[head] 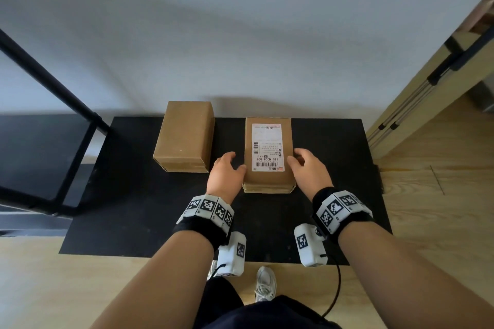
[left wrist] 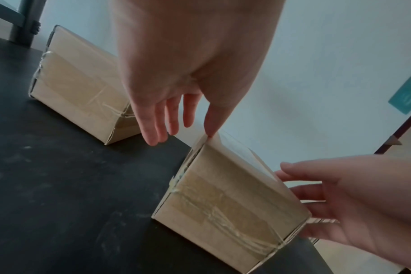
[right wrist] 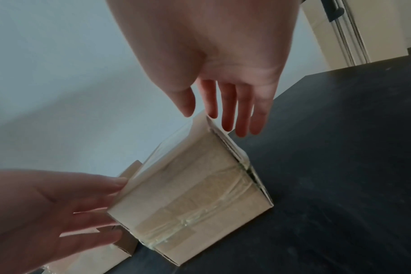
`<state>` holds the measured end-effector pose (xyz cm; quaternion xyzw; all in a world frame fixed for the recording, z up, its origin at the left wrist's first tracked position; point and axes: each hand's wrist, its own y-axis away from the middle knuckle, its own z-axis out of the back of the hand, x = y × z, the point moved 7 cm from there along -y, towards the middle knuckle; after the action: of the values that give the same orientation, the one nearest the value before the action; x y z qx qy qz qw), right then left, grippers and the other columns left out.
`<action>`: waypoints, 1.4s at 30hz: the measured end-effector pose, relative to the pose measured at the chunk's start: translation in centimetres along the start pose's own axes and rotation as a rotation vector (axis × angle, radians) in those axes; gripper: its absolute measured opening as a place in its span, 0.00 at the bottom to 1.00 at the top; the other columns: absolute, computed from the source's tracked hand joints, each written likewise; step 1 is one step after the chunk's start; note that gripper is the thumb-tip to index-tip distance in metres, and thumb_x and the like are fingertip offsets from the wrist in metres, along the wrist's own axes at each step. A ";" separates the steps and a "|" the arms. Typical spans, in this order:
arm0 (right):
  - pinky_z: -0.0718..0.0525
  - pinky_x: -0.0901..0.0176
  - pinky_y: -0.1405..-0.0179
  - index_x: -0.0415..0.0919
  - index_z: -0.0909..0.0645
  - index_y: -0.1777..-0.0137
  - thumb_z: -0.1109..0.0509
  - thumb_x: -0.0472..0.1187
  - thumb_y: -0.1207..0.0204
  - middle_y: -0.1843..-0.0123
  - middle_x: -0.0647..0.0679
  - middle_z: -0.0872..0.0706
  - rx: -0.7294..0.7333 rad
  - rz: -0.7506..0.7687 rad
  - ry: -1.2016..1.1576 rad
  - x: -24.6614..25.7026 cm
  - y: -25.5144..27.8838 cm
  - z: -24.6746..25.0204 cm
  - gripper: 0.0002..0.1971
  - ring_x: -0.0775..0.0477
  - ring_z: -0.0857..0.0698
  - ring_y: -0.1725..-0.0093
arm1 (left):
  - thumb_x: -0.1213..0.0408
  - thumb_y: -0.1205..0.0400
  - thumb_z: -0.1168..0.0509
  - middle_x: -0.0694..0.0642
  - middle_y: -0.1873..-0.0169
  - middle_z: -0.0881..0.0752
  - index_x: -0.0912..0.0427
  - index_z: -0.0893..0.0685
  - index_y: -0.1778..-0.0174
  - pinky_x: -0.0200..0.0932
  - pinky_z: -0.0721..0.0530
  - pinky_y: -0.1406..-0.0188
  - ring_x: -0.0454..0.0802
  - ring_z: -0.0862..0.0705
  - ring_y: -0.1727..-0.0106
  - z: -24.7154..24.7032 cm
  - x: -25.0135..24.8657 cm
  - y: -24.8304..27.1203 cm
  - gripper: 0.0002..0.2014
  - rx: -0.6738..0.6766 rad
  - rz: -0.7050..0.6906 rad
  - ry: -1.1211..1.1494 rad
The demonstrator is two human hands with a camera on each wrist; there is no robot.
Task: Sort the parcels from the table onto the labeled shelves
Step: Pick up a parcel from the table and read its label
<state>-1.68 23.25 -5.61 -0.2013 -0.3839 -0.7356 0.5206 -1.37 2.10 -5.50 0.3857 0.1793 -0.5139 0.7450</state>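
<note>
head bright, edges bowed | wrists dim, soft | wall shadows diffuse

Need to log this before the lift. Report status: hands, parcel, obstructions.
Left hand and right hand open, flanking the labeled parcel; no grip closed yet. Parcel flat on black table. Second parcel sits apart on the left, not blocking.

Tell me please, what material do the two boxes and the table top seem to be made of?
Labelled parcel between both hands: brown corrugated cardboard, matte, judging by its fluted edges; glossy clear tape crosses its end, and a white paper label sits on top. Plain parcel: same matte cardboard, also taped. Table top: black, matte, faintly scuffed; perhaps laminate or painted board, I cannot tell.
</note>
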 end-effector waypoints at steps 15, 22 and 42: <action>0.23 0.49 0.30 0.47 0.42 0.14 0.31 0.42 0.20 0.21 0.43 0.25 0.324 0.091 0.179 2.8 -1.8 -2.1 0.36 0.42 0.22 0.27 | 0.65 0.15 0.36 0.59 0.22 0.30 0.55 0.36 0.16 0.54 0.21 0.28 0.59 0.26 0.23 1.3 -0.7 -0.3 0.31 -0.105 -0.064 -0.058; 0.14 0.48 0.39 0.57 0.36 0.16 0.40 0.32 0.19 0.23 0.44 0.24 0.385 0.184 0.460 4.8 -2.8 -1.8 0.33 0.42 0.17 0.34 | 0.65 0.14 0.39 0.54 0.11 0.48 0.54 0.44 0.12 0.55 0.52 0.12 0.55 0.52 0.11 0.6 -3.3 -1.3 0.33 0.020 -0.284 -0.503; 0.23 0.51 0.34 0.46 0.31 0.19 0.35 0.44 0.17 0.21 0.41 0.28 -0.123 0.105 0.171 1.8 -0.3 1.5 0.26 0.41 0.25 0.24 | 0.51 0.11 0.45 0.59 0.31 0.25 0.57 0.24 0.25 0.54 0.22 0.35 0.58 0.28 0.28 1.2 -2.4 -1.5 0.22 0.026 -0.183 -0.737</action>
<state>-2.83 23.33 -3.54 -0.1891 -0.2811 -0.7441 0.5758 -3.91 2.47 -3.73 0.1669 -0.0735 -0.6848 0.7056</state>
